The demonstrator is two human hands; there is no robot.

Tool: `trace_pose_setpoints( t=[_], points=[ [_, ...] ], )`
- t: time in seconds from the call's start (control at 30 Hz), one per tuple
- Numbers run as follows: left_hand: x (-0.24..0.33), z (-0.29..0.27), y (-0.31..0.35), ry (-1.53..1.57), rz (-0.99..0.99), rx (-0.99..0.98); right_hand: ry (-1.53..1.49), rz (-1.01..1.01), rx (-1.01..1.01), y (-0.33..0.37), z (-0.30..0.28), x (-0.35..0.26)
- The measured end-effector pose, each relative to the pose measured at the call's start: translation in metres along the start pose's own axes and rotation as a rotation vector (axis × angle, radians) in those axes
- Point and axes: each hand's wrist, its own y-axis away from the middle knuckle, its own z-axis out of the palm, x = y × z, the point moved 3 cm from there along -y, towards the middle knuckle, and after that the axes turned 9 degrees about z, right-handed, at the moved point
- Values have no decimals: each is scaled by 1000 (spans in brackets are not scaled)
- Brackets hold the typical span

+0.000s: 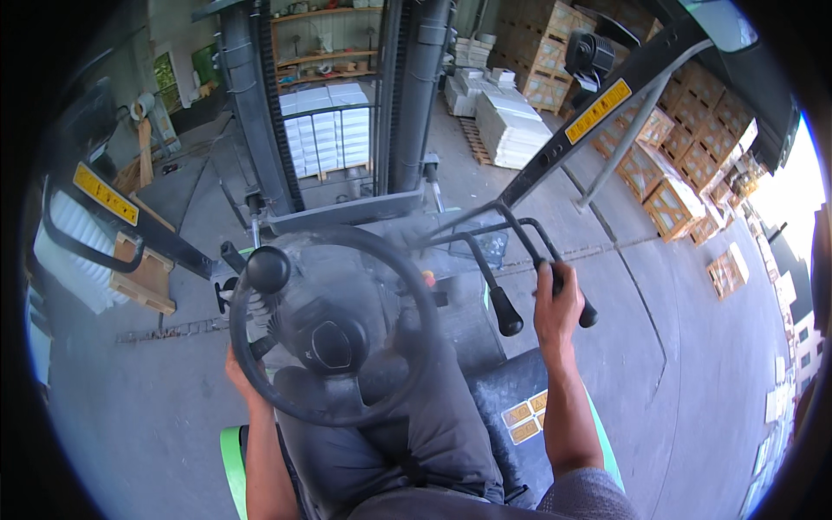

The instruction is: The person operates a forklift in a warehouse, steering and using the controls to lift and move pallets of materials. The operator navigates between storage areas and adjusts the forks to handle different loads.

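I sit at the controls of a forklift, its black steering wheel (425,303) in front of me with a round knob (269,269) at its upper left. My right hand (559,303) is closed round a black-gripped control lever (588,314) to the right of the wheel. Beside it, a second control lever (508,316) stands untouched. At the wheel's lower left is my left hand (240,374), next to a short black stalk (262,347). The rim hides most of its fingers, so whether it grips the rim or the stalk does not show.
Ahead rises the dark mast (425,95). Beyond it stands a pallet load of white stacked packs (325,130). White stacks (511,126) and wooden crates (672,204) line the right side; a lone crate (728,270) sits nearer. A wooden pallet (143,273) is at left.
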Motion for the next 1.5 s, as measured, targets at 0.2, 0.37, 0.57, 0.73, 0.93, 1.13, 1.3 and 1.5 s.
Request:
trace_pose_setpoints(
  t=[0.2,0.37,0.57,0.73,0.93,1.13,1.3,1.5],
  points=[
    [10,-71,-24,151,-113,57,91,22,-84,112,-32,-55],
    [-12,-134,-49,-68,-20,95,-135,-190,-110,172,5,-179],
    [0,-235,-62,-531,177,135,-373,-471,-482,293,92,-399],
    [38,-303,-66,-460,206,130,-345,-766,-575,379,145,-532],
    [21,-316,-84,-406,207,154,-435,-677,-361,403,193,-545],
    [3,-216,-118,-338,-8,35,-470,-614,-282,301,225,-509],
    [48,-101,-121,-394,264,2,-496,-582,-287,204,221,-467],
    [52,-31,-106,-292,472,-44,-552,-641,-323,165,211,-425]
  ],
)
